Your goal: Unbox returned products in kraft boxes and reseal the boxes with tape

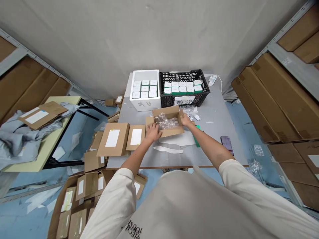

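Note:
An opened cardboard box [171,133] stands on the table in front of me, with crumpled clear bubble wrap [165,122] inside it. My left hand [153,132] holds the box at its left side, fingers over the edge. At the right wall, my right hand [185,120] grips the cardboard, its thumb side up. A torn white paper strip [168,150] lies just below the box. Under my right forearm a green item [196,141] is partly hidden. More bubble wrap [188,110] and paper scraps [196,116] lie behind the right hand.
A white foam box [144,105] and a black crate [203,96] hold small white-and-green boxes at the back. Closed cartons [113,137] sit to the left, a phone [226,145] to the right. A large carton [56,209] of parcels stands on the floor; shelves flank the table.

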Available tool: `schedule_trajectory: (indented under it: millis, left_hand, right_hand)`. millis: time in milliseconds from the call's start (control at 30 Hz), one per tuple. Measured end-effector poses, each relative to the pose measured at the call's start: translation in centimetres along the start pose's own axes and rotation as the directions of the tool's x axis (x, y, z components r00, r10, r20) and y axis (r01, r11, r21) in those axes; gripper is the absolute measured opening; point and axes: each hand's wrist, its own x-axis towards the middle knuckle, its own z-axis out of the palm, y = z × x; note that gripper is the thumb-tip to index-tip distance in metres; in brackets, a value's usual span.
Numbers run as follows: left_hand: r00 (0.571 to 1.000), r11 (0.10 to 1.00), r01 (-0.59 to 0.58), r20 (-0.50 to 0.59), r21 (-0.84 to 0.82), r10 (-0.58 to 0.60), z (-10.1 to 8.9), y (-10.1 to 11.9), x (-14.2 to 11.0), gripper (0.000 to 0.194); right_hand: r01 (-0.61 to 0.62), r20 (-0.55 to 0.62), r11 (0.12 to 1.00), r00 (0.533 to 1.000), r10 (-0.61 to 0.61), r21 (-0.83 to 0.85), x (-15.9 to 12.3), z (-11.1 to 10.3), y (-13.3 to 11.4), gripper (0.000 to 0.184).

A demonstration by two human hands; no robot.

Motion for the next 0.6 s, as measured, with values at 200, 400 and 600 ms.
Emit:
schedule_trajectory:
  millis: [200, 400, 600]
  left_hand:
    - [0.999, 1.0, 0.019, -0.034, -0.006, -0.019, 0.0, 1.6, 0.3, 0.063]
    - [0.995, 0.996, -0.034, -0.092, -0.078, 0.026, -0.5, 5.3, 0.8, 0.063]
    - [0.963, 0.951, -0.243, -0.165, -0.191, 0.213, -0.6, 12.4, 0.7, 0.055]
  right_hand:
    - [0.199, 0.234, 0.97, 0.959, -0.163, -0.141, -1.1, -0.9, 0.3, 0.068]
    - [0.21, 0.147, 0.97, 0.971, -0.191, -0.123, -1.0, -4.2, 4.8, 0.044]
    - [0.012, -0.03, 0.991, 0.999, -0.016, -0.133, -3.2, -7.9, 12.8, 0.017]
